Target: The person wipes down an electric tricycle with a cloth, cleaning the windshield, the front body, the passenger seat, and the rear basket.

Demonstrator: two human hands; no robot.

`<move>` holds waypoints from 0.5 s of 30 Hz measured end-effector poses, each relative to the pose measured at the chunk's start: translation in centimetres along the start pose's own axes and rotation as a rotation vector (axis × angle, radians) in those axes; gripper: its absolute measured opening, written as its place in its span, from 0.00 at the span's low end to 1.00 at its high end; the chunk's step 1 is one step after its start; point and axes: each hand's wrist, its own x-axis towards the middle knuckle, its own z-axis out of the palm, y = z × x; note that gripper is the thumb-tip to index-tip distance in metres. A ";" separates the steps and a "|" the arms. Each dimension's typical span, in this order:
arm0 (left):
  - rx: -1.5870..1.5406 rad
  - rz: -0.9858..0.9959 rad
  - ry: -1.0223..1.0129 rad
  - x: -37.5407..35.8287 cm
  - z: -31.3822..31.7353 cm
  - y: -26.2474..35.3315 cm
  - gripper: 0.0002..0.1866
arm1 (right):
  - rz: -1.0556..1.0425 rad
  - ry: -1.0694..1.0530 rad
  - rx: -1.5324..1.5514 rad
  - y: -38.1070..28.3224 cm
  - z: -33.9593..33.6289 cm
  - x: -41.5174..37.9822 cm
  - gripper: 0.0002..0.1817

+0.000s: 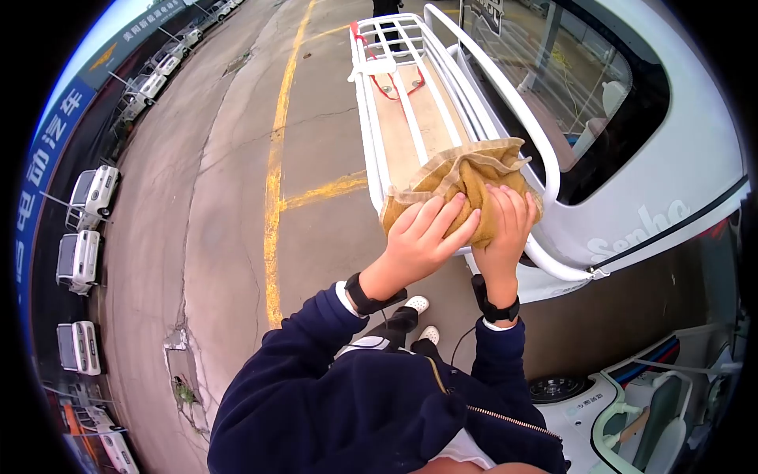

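Observation:
A brown towel (466,178) with a pale hem lies bunched over the near end of a white metal rack (407,118) on the vehicle. My left hand (426,237) presses on the towel's left side, its fingers laid over the folds and gripping the fabric. On the right side, my right hand (505,217) holds the bunched cloth, with its thumb side hidden. The rail under the towel is mostly covered. Both wrists wear black bands.
Beside the rack is the white vehicle body (655,229) with a dark window. A red cord (407,85) hangs at the rack's far end, near a person in dark clothes (387,9). Another vehicle (584,411) stands at lower right. Yellow lines (276,182) mark the pavement.

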 end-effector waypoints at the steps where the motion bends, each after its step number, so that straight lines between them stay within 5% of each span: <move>1: 0.005 0.019 0.039 -0.2 0.4 -0.3 0.20 | 0.003 0.026 -0.034 -0.1 0.2 -0.1 0.23; 10: -0.039 0.172 0.134 -3.1 1.3 -3.2 0.12 | 0.153 -0.135 -0.259 -5.7 -1.9 0.3 0.22; 15: -0.473 0.377 0.328 -4.9 2.5 -10.9 0.12 | 0.221 -0.029 -0.303 -11.9 0.7 -2.2 0.24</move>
